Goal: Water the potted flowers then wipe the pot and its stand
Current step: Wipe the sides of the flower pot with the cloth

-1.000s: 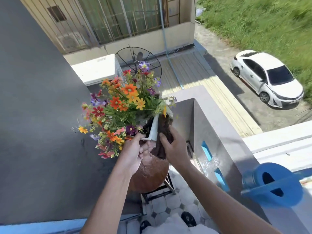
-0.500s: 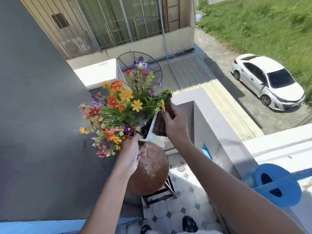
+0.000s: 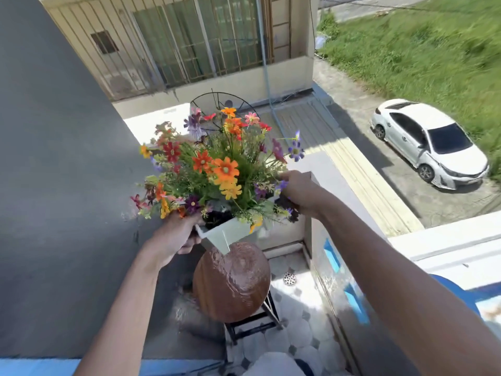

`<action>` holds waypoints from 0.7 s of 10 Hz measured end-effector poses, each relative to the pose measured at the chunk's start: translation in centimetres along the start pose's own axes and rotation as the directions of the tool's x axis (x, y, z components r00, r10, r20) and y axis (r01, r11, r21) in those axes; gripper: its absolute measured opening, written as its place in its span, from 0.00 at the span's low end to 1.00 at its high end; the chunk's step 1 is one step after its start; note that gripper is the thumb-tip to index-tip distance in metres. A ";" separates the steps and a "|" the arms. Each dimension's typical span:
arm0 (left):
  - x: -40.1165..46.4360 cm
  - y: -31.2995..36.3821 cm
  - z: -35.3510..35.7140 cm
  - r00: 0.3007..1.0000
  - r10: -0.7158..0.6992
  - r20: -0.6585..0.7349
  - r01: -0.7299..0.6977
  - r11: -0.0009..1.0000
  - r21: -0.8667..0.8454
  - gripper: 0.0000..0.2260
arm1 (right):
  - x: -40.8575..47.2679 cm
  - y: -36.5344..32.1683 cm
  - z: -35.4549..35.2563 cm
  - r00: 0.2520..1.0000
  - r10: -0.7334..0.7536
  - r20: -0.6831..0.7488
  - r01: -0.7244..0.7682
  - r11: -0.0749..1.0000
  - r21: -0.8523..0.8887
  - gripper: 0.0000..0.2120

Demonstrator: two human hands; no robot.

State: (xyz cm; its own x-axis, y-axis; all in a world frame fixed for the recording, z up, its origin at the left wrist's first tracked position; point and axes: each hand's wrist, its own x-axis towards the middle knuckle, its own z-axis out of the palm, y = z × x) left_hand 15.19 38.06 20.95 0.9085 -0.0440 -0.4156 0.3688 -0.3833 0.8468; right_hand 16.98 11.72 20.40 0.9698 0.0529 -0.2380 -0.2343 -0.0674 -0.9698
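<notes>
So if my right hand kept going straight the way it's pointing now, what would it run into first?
Probably the flowers: the right hand reaches leftward at the far side of the white pot, fingertips already among the blooms. Depth is hard to judge from this one view.

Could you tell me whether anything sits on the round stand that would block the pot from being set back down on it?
Nothing visible does. The stand top is bare apart from water, and the pot is held right above it.

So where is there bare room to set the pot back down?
The round wooden stand top is bare, though wet, right below the white pot held by the left hand and right hand. The grey ledge behind the right hand is also bare. The tiled floor is cramped by the stand's legs.
</notes>
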 end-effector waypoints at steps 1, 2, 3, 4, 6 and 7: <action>0.4 -0.1 0.0 1.000 -0.021 -0.003 0.022 0.999 0.034 0.12 | -0.7 -0.7 0.1 0.998 0.053 -0.037 -0.056 0.994 -0.092 0.14; 0.8 -0.4 0.8 0.999 -0.033 -0.021 0.033 0.999 0.004 0.14 | -1.0 -0.5 0.9 0.982 0.062 -0.177 -0.077 0.993 -0.084 0.09; 1.9 -1.4 2.2 0.991 -0.021 -0.130 0.021 1.000 -0.008 0.15 | -1.0 0.5 2.2 0.956 0.062 -0.287 -0.036 0.995 0.094 0.08; 2.9 -2.9 2.5 0.953 -0.043 -0.299 0.103 0.977 0.187 0.17 | -1.0 1.1 2.9 0.927 0.058 -0.369 0.000 0.988 0.154 0.09; -0.4 -2.3 7.1 0.976 -0.123 -0.177 0.159 0.966 0.204 0.19 | -0.2 2.6 4.3 0.851 0.142 -0.505 0.058 0.931 0.360 0.10; -0.9 -0.7 9.7 0.989 -0.148 -0.010 0.143 0.968 -0.207 0.18 | -0.2 3.5 5.5 0.853 0.130 -0.506 0.081 0.924 0.374 0.09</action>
State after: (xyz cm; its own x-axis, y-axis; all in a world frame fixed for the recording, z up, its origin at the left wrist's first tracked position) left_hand 12.23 29.44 17.53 0.8455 0.0222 -0.5335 0.5278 -0.1859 0.8288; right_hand 15.62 16.94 16.78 0.8307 -0.4674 -0.3025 -0.1636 0.3144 -0.9351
